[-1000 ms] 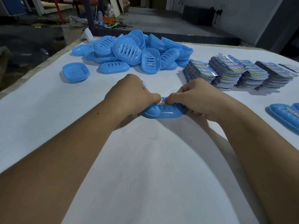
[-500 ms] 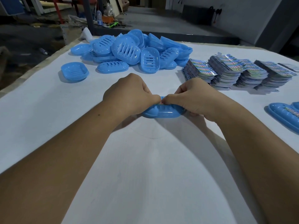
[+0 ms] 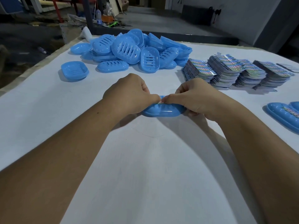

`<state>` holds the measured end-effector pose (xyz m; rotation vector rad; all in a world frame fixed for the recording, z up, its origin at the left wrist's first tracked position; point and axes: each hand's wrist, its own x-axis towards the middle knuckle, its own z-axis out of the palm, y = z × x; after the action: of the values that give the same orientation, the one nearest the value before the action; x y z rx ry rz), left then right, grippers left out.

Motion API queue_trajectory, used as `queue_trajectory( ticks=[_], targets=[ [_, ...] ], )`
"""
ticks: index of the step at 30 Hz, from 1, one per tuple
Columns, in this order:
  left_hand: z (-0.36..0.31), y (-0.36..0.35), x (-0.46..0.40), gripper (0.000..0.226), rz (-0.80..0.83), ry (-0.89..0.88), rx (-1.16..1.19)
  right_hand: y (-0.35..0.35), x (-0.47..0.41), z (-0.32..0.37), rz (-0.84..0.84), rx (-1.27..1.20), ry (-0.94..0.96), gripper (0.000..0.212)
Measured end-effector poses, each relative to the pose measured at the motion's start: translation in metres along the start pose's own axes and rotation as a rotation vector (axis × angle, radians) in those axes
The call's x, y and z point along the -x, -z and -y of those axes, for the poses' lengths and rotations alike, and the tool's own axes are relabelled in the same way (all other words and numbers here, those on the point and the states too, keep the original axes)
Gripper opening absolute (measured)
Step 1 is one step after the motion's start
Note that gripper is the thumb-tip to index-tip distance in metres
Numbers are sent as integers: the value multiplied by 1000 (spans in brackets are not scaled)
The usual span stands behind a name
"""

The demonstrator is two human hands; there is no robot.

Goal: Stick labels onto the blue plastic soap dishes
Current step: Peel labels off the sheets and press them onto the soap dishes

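Note:
A blue soap dish [image 3: 161, 111] lies on the white table [image 3: 145, 167] in the middle, between my two hands. My left hand [image 3: 129, 94] grips its left end with curled fingers, the thumb on top. My right hand [image 3: 192, 96] grips the right end the same way. Both thumbs meet on a colourful label [image 3: 161, 102] at the dish's top; only a sliver of it shows. The rest of the label and most of the dish's top are hidden under my fingers.
A heap of blue soap dishes [image 3: 132, 49] lies at the back, with a single dish [image 3: 74, 71] apart to its left. Several stacks of printed labels [image 3: 239, 71] stand at the back right. Labelled dishes [image 3: 284, 114] lie at the right edge.
My thumbs have closed in toward each other over the label, leaving less of it showing. The dish and both hands stay in the same place.

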<state>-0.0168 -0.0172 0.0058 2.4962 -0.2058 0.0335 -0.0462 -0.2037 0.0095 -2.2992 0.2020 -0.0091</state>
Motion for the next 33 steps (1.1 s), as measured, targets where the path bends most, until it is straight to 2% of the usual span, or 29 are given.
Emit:
queue_trajectory(
  ticks=[5, 7, 8, 12, 15, 19, 22, 24, 26, 33],
  targets=[
    [5, 1, -1, 38, -67, 36, 194, 4, 0, -2, -144, -225, 157, 26],
    [8, 3, -2, 40, -153, 35, 230, 7, 3, -1, -112, -221, 206, 17],
    [9, 3, -3, 42, -198, 28, 238, 7, 5, -1, -55, -179, 229, 20],
    [12, 4, -4, 45, -313, 8, 177, 3, 17, -2, 239, 38, 247, 75],
    [14, 4, -6, 42, -334, -5, 129, -2, 19, 1, 254, 61, 273, 83],
    [17, 4, -8, 40, -343, -31, 80, -3, 22, 5, 115, 214, 288, 75],
    [22, 2, -13, 39, -365, -64, 12, 6, 28, -5, -104, 466, 244, 79],
    [28, 0, -19, 38, -413, -123, -63, 20, 36, -18, -222, 580, 146, 80],
    [36, -4, -27, 41, -451, -172, -101, 36, 47, -34, -291, 578, -1, 80],
    [71, -21, -52, 49, -499, -198, -93, 77, 89, -79, -431, 687, -270, 73]
  ],
)
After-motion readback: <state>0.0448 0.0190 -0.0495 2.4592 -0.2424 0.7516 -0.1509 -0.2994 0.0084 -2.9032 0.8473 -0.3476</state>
